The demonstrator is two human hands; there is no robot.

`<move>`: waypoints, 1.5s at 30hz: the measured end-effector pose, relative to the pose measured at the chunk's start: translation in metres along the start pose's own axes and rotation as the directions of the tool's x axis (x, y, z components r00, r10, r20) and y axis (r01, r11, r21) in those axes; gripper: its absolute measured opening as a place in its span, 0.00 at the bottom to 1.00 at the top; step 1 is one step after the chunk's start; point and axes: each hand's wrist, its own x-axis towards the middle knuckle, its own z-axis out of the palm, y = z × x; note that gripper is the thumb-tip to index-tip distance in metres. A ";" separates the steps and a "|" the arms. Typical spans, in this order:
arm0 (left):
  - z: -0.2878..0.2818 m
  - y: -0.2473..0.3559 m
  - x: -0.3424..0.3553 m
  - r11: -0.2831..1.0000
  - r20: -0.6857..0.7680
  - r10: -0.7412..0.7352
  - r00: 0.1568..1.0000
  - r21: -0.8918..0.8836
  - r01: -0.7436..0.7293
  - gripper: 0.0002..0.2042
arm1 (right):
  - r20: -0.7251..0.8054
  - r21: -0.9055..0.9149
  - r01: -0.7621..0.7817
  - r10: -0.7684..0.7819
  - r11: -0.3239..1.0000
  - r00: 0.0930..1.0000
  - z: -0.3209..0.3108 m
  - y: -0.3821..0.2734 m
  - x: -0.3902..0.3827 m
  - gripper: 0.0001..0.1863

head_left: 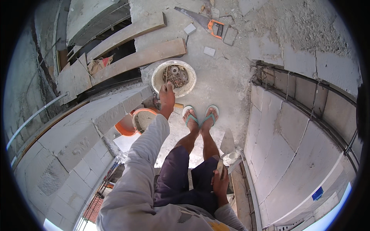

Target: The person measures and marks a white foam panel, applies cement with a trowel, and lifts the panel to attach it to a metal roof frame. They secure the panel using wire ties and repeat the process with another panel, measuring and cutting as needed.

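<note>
My left hand (167, 97) reaches forward over the near rim of a white bucket (155, 79), its fingers closed in a pinch. A thin pale line rises from the fingertips across the bucket's mouth; I cannot tell if it is held. Inside lie tangled scraps (178, 81) and a round grey roll (174, 70). Down beside my right thigh, my right hand (220, 186) is wrapped round the wooden handle of what looks like a trowel (227, 141), its grey pointed blade directed forward. A small white cylindrical thing (232, 156) shows near the handle.
Orange-rimmed buckets (144, 111) stand left of my sandalled feet (200, 115). A handsaw (200, 19) lies on the concrete floor near small white blocks (209, 51). Planks (142, 57) lie beside a dark opening. Block walls (273, 134) rise on both sides, with rebar (312, 100) along the right one.
</note>
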 end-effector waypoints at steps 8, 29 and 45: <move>-0.080 0.047 -0.110 0.998 0.202 0.054 0.978 0.022 -0.060 0.21 | 0.066 -0.072 0.031 -0.026 0.997 0.997 0.005 0.002 -0.017 0.23; -0.420 -0.201 -0.271 0.820 -0.145 -0.221 0.964 0.507 0.265 0.23 | 0.165 -0.442 0.101 -0.029 0.891 0.986 -0.010 -0.010 -0.002 0.25; -0.519 -0.354 -0.188 0.457 -0.278 -0.194 0.941 0.823 0.338 0.18 | 0.153 -0.682 0.068 0.051 0.728 0.987 0.019 0.026 0.023 0.28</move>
